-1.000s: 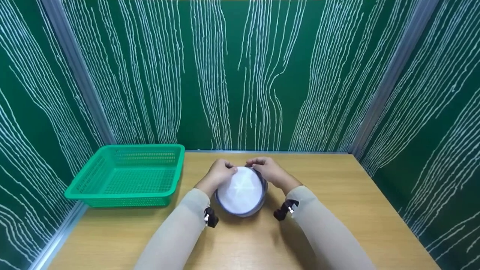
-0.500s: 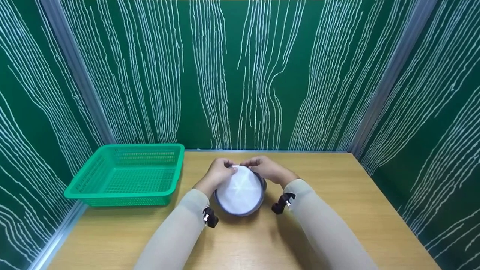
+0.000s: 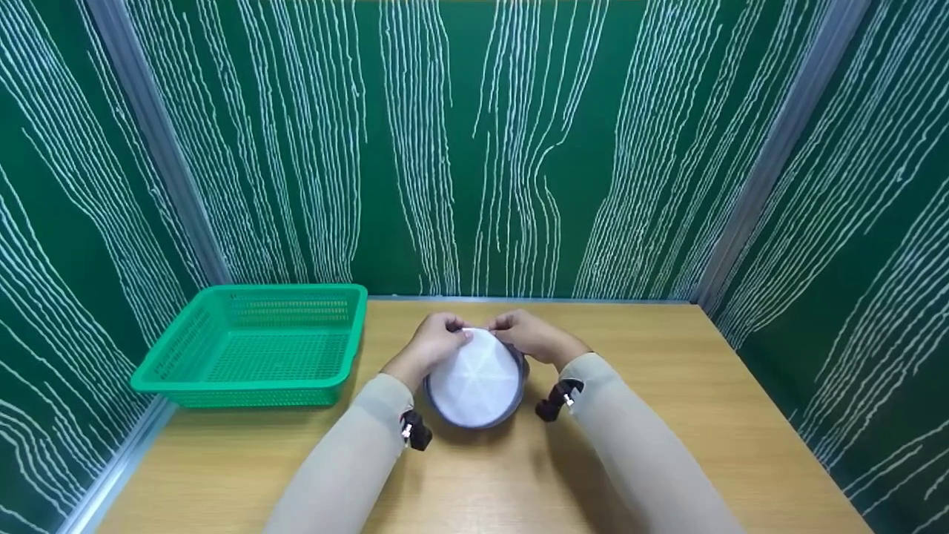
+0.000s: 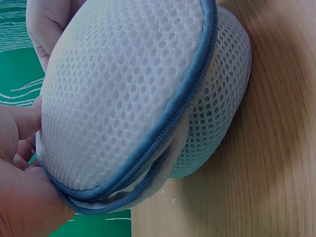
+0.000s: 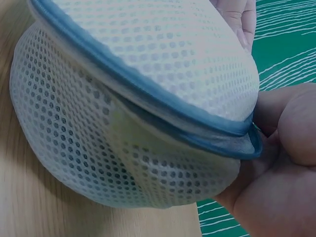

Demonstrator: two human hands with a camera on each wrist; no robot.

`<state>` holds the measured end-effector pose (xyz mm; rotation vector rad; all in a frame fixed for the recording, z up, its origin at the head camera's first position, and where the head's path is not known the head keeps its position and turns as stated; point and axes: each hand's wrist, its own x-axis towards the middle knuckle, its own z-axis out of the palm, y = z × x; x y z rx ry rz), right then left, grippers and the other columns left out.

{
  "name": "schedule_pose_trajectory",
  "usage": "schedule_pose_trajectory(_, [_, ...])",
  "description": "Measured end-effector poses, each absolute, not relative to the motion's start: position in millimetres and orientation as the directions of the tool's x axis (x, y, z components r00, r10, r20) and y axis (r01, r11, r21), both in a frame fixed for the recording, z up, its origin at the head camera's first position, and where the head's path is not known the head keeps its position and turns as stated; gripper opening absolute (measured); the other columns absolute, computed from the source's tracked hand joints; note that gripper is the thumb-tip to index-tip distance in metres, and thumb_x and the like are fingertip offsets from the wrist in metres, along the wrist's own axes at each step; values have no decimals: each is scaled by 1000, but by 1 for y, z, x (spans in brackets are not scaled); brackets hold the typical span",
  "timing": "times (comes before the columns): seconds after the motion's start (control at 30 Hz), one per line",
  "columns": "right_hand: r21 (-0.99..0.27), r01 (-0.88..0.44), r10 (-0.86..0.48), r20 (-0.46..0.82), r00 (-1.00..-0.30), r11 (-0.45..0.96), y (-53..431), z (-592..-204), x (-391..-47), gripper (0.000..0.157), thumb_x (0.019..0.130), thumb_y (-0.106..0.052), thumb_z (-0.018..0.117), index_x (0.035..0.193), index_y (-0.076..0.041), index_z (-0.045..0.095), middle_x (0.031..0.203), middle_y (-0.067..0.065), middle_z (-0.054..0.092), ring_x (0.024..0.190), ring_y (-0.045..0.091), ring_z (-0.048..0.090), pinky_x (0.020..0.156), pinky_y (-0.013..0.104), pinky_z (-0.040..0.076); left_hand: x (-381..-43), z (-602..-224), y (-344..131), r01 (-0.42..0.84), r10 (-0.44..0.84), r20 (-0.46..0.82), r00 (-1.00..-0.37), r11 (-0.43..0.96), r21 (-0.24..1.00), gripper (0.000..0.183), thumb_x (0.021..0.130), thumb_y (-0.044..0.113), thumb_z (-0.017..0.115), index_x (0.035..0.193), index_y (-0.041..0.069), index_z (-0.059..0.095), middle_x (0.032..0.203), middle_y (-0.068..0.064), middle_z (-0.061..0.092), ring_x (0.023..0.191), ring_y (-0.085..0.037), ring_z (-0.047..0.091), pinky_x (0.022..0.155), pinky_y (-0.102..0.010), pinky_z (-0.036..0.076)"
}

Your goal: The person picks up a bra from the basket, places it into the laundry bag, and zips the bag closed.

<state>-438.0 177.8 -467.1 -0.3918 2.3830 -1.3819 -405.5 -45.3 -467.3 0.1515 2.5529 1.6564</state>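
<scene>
1. Mesh bag (image 3: 474, 378) — white, rounded, with blue zip trim (image 4: 180, 101); midway between the table's left and right edges, toward the far edge, its top face tilted. The trim's two bands part near the left hand.
2. Left hand (image 3: 431, 343) — pinches the bag's far rim, thumb on the top face.
3. Right hand (image 3: 535, 340): pinches the rim beside it. Both hands cover part of that rim.
4. Green basket (image 3: 237, 387): perforated, at the table's far left corner, apart from the bag; the left hand and forearm lie between them.
5. Wooden table (image 3: 667, 386): carries the basket.
6. Green panels (image 3: 586, 178): white wavy lines, standing along the far, left and right edges.
7. Two grey posts (image 3: 167, 148): at the far corners.
8. Black wrist devices (image 3: 417, 432): one per sleeve.
</scene>
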Motion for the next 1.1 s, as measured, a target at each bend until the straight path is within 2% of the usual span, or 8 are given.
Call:
schedule_pose_trajectory(0.27, [-900, -19, -410, -180, -894, 436, 180, -467, -440, 30, 114, -10, 62, 138, -1, 77, 125, 9, 79, 102, 14, 71, 84, 22, 60, -406, -468, -46, 14, 147, -48, -988, 394, 919, 14, 110, 13, 73, 117, 5, 81, 121, -12, 78, 114, -24, 69, 108, -42, 61])
schedule_pose_trajectory(0.47, [-854, -97, -354, -106, -929, 511, 178, -469, -442, 18, 113, -11, 67, 122, -6, 82, 115, 6, 79, 102, 16, 69, 85, 23, 58, -405, -470, -49, -28, 140, -88, -986, 387, 922, 15, 112, 15, 70, 119, 7, 80, 123, -12, 76, 115, -26, 69, 109, -45, 60])
schedule_pose_trajectory(0.6, [-770, -232, -330, 29, -943, 594, 173, -471, -441, 17, 112, -13, 70, 116, -7, 85, 112, 9, 83, 100, 16, 72, 85, 26, 61, -406, -472, -49, -46, 128, -101, -987, 375, 926, 20, 114, 18, 68, 124, 6, 80, 127, -13, 76, 119, -27, 69, 112, -47, 59])
schedule_pose_trajectory(0.77, [-693, -358, -330, 181, -926, 625, 168, -471, -438, 15, 110, -8, 72, 110, -4, 87, 109, 14, 85, 97, 19, 75, 84, 34, 65, -407, -475, -48, -38, 113, -83, -990, 351, 936, 24, 112, 18, 69, 125, 2, 81, 130, -15, 79, 120, -26, 70, 115, -45, 58])
schedule_pose_trajectory(0.93, [-664, -382, -306, 235, -923, 643, 165, -473, -433, 13, 108, -5, 75, 109, -5, 88, 109, 14, 86, 101, 25, 79, 91, 41, 68, -407, -477, -48, -31, 86, -63, -994, 328, 944, 23, 108, 15, 73, 121, 0, 83, 127, -16, 80, 119, -26, 70, 115, -44, 57])
schedule_pose_trajectory(1.1, [-647, -359, -278, 229, -933, 673, 163, -478, -430, 13, 108, -5, 75, 108, -8, 88, 110, 11, 87, 105, 26, 81, 96, 43, 69, -405, -478, -48, -47, 61, -70, -996, 317, 947, 21, 106, 14, 74, 118, 0, 84, 125, -16, 81, 118, -27, 71, 115, -44, 58])
